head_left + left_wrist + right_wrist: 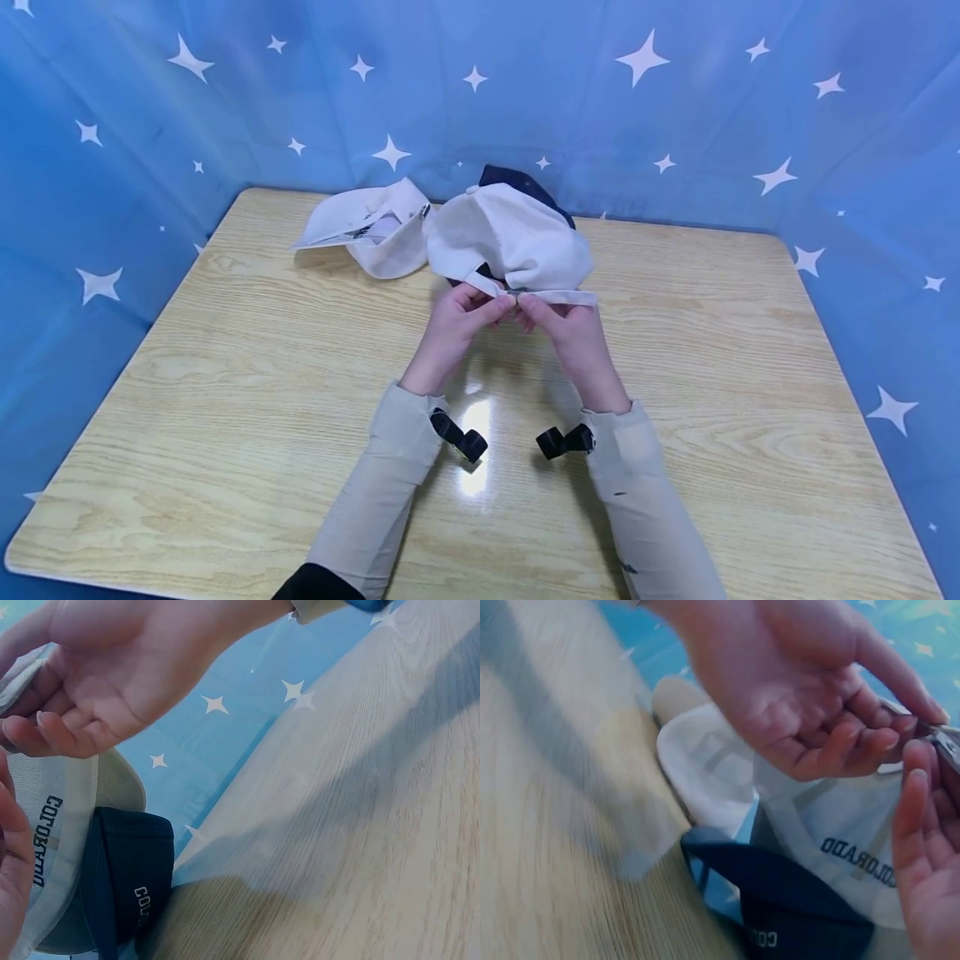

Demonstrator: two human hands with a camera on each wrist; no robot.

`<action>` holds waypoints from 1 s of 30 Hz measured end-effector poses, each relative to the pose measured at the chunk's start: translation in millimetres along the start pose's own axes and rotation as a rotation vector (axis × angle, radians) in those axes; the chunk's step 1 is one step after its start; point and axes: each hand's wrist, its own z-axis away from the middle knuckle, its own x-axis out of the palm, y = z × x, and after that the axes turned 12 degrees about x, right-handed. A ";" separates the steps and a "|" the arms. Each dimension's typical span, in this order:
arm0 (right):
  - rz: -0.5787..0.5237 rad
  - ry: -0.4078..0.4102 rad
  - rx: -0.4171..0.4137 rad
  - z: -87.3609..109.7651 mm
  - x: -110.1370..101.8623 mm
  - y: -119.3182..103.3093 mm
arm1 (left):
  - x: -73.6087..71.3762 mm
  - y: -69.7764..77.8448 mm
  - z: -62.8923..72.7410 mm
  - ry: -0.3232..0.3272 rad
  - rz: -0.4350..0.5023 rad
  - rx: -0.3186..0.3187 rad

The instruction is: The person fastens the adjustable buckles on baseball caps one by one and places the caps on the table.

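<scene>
A white baseball cap point(510, 237) is held with its back strap point(564, 297) toward the person. My left hand point(452, 327) pinches the left part of the strap between thumb and fingers. Close beside it, my right hand point(576, 335) pinches the strap's right part, both thumbs meeting near the middle. Between the fingertips sits a small metal buckle point(949, 744), seen in the right wrist view. Dark "COLORADO" lettering shows on the white cap in both wrist views. A navy cap point(531, 185) with pale lettering lies behind and below it.
Another white cap point(390, 254) lies to the left, close against the held one, its brim pointing left. The wooden table point(750, 400) ends at a blue curtain point(697, 117) with white stars. Small black cameras point(471, 446) are strapped to both wrists.
</scene>
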 end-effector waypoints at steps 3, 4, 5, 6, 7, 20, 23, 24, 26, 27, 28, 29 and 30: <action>0.053 0.054 0.013 -0.4 1.4 -1.1 | -0.5 -0.3 0.1 -0.001 -0.004 -0.004; 0.062 0.070 0.019 -0.8 1.6 -1.0 | -0.6 -0.4 0.1 -0.002 -0.006 -0.005; 0.072 0.080 0.027 -0.7 1.8 -1.2 | -0.6 -0.4 0.1 -0.003 -0.008 -0.005; 0.077 0.086 0.033 -0.7 1.8 -1.3 | -0.6 -0.5 0.1 -0.003 -0.011 -0.007; 0.080 0.089 0.038 -0.8 1.7 -1.3 | -0.4 -0.5 0.0 -0.003 -0.017 -0.009; -0.123 -0.041 -0.021 -0.7 -10.7 3.2 | -8.3 -1.2 -3.4 0.054 0.367 -0.079; -0.274 -0.065 -0.060 -3.9 -14.9 6.2 | -13.6 -3.1 -4.4 0.091 0.453 -0.075; -0.328 -0.072 -0.069 -4.7 -15.9 6.8 | -15.1 -3.9 -4.4 0.106 0.467 -0.076; -0.454 -0.083 -0.070 -7.3 -18.0 8.2 | -17.5 -6.5 -4.6 0.139 0.489 -0.077; -0.512 -0.087 -0.066 -8.4 -18.9 9.1 | -18.4 -7.6 -4.6 0.156 0.497 -0.079; -0.578 -0.089 -0.048 -9.7 -20.1 9.9 | -19.3 -8.9 -4.7 0.171 0.503 -0.084; -0.637 -0.094 -0.021 -10.7 -21.5 10.4 | -20.2 -10.2 -4.8 0.183 0.513 -0.089; -0.687 -0.086 0.005 -11.9 -22.7 11.0 | -20.8 -11.6 -5.1 0.197 0.523 -0.098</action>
